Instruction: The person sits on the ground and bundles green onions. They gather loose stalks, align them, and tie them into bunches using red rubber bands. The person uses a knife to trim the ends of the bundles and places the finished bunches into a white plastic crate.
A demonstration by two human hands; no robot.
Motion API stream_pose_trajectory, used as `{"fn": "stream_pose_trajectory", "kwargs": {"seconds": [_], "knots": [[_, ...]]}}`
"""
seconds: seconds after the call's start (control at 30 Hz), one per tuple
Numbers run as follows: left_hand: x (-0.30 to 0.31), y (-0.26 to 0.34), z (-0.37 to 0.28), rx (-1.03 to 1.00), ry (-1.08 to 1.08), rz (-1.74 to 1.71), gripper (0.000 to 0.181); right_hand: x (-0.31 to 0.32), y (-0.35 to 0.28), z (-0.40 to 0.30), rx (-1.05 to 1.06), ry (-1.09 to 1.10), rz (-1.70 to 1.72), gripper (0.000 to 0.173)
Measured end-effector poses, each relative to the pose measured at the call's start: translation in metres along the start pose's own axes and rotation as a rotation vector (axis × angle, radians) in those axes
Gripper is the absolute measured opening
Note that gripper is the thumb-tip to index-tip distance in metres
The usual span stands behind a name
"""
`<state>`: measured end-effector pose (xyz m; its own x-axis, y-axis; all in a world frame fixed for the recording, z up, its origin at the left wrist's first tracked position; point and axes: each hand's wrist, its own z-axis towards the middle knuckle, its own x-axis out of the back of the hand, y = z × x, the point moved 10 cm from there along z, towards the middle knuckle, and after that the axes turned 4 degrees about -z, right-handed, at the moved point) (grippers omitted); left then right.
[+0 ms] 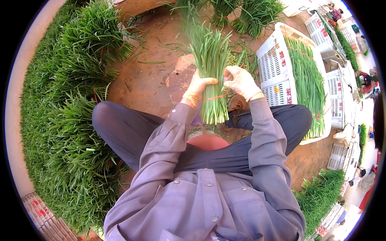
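Note:
A thick bundle of long green leafy stalks, like garlic chives (211,60), stands upright before me with its pale cut ends down. My left hand (199,86) is closed around its middle, the thumb lying across the front. An orange-red band (215,97) circles the bundle below that thumb. At the bundle's right side is my right hand (239,81), thumb and fingertips pinched together near the upper end of the band; whether they grip it cannot be told. Both hands wear thin pale gloves. Under the bundle, between my legs, is a reddish round object (208,142).
A large heap of banded green bundles (69,135) fills the left side. On the right, a white plastic crate (274,63) holds more bundles, with further crates (336,96) beyond. More bundles (256,15) stand ahead. Loose leaves (244,57) lie on the floor. Several people are at the far right.

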<state>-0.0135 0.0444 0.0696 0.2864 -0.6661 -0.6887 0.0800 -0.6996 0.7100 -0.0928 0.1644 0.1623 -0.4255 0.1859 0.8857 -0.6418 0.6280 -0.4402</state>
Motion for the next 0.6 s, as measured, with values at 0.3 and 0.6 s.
{"fn": "stream_pose_trajectory", "kwargs": {"seconds": [0.3, 0.6], "knots": [[0.006, 0.002, -0.001, -0.021, 0.051, 0.053, 0.065, 0.007, -0.018, -0.001, 0.030, 0.193, -0.048, 0.035], [0.009, -0.002, 0.001, -0.014, 0.071, 0.053, 0.068, -0.005, -0.003, 0.003, -0.014, 0.192, -0.076, 0.033]]}}
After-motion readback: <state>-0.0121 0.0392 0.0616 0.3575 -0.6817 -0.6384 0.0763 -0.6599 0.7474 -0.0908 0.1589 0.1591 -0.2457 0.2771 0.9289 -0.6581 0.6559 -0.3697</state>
